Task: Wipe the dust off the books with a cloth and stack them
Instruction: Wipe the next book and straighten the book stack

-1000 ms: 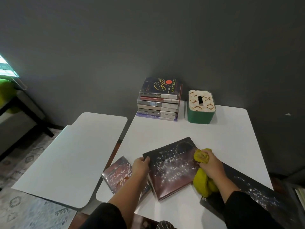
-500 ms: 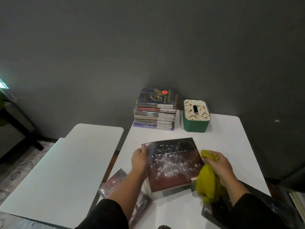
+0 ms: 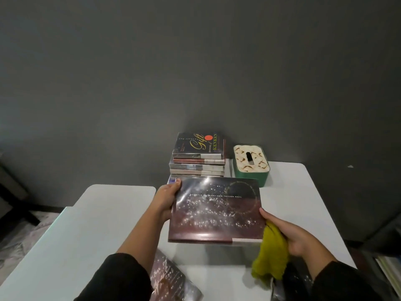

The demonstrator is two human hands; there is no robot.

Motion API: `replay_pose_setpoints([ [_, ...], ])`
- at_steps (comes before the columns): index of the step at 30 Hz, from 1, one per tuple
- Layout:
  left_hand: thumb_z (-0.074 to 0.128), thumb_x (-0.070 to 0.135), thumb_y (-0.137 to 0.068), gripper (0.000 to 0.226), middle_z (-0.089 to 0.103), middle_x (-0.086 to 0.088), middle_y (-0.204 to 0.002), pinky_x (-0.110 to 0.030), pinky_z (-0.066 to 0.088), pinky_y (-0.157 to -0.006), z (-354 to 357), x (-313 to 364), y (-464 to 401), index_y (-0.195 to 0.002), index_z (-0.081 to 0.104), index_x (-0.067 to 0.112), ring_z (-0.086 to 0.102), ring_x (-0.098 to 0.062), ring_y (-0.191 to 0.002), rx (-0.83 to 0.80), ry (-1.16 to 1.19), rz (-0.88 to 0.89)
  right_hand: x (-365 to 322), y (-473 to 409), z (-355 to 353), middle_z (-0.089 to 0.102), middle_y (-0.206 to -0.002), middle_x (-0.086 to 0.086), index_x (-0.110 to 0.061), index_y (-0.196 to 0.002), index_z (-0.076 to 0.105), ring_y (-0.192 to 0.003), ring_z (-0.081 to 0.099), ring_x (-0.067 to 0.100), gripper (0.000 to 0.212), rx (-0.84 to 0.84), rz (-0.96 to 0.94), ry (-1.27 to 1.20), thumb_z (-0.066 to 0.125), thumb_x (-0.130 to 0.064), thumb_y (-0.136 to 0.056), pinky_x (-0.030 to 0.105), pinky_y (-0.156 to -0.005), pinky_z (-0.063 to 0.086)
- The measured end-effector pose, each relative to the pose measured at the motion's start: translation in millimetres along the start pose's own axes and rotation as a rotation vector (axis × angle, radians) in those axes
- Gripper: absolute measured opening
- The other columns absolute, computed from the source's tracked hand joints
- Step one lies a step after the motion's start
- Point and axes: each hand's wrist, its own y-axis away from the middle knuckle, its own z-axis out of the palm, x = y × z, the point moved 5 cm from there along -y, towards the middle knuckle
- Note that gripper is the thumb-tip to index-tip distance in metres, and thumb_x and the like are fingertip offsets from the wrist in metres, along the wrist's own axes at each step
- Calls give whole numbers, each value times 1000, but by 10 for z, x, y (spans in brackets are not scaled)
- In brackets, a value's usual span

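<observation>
Starting at the far left, there's a second white desk standing bare beside the main one, and down at the bottom edge a dark book with pale script lies flat on the main desk, partly hidden under the left sleeve. Whether it has been wiped I can't tell.

Next across, the left hand has its grip on the left edge of the large starry book, thumb on the cover, fingers tucked beneath. The book is up off the desk, held roughly level between both hands, its shadow showing on the white surface below. Directly beyond it, against the grey wall, sits the stack of books, several high and fairly square, with the "Gift" title on top. Just right of the stack stands a green tissue box.

On the right, the right hand supports the book's near right corner, thumb on the cover, and the same grip has the yellow cloth bunched in it, the cloth hanging below the hand. Under that forearm, another dark glossy book rests at the desk's near edge.

My read: well past halfway. Several books stacked, this one looks bound for the top of the pile, and at least two remain on the desk.
</observation>
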Motion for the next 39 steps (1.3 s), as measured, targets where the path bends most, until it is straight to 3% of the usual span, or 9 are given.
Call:
replay_pose_setpoints([
  [15, 49, 39, -97, 36, 63, -6, -80, -28, 42, -67, -139, 522, -411, -83, 68, 12, 56, -18, -73, -42, -395, 207, -282, 23, 351, 69, -100, 21, -4, -111, 63, -83, 68, 32, 41, -5, -298, -268, 66, -18, -72, 36, -67, 56],
  [19, 46, 27, -100, 26, 64, -10, -110, -29, 49, -73, -449, 347, -414, -117, 55, 10, 62, -21, -91, 34, -81, 217, -371, 35, 549, 71, -94, 18, -5, -106, 64, -77, 70, 29, 34, -70, -364, -375, 63, -17, -74, 33, -58, 56],
  [21, 61, 11, -85, 25, 63, -13, -105, -31, 48, -72, -437, 57, -328, -109, 54, 8, 62, -20, -85, 52, -146, 234, -409, 26, 664, 71, -92, 16, -7, -106, 64, -75, 70, 27, 35, -87, -394, -421, 63, -18, -73, 32, -58, 57],
  [24, 46, -4, -94, 14, 65, -13, -89, -36, 44, -78, -36, -421, -177, -96, 53, 7, 66, -20, -73, -93, -69, 41, -433, 6, 843, 72, -89, 12, -11, -106, 65, -70, 70, 24, 34, -97, -398, -488, 63, -21, -74, 29, -53, 55],
  [27, 38, 31, -100, 31, 70, -13, -95, -38, 50, -82, 438, -449, 7, -110, 56, 8, 67, -24, -83, -211, 408, -126, -421, -24, 982, 72, -92, 12, -13, -108, 64, -71, 70, 25, 28, -108, -392, -562, 58, -23, -83, 31, -53, 56],
  [30, 54, 62, -74, 71, 64, -17, -122, -45, 53, -92, 704, -183, 228, -120, 60, 9, 63, -32, -109, -345, 809, -177, -438, -18, 1054, 73, -88, 10, -16, -105, 64, -70, 71, 23, 20, -126, -401, -602, 54, -23, -89, 32, -52, 56],
  [33, 76, 61, -59, 86, 57, -18, -132, -53, 48, -96, 831, 13, 313, -125, 60, 9, 58, -36, -118, -479, 933, -87, -493, 21, 1064, 73, -90, 10, -16, -108, 63, -71, 71, 24, 21, -140, -374, -563, 55, -24, -90, 31, -52, 55],
  [36, 61, 59, -76, 69, 58, -17, -131, -55, 46, -97, 925, 27, 243, -125, 62, 11, 59, -34, -115, -438, 939, -34, -510, 60, 1086, 70, -103, 14, -14, -115, 61, -84, 69, 30, 30, -149, -332, -476, 58, -25, -86, 33, -59, 56],
  [39, 80, 55, -61, 92, 54, -18, -134, -54, 46, -98, 1028, 40, 212, -135, 53, 9, 57, -35, -117, -480, 936, -12, -511, 98, 1095, 69, -105, 18, -11, -113, 62, -88, 67, 33, 37, -165, -319, -451, 62, -22, -78, 34, -58, 55],
])
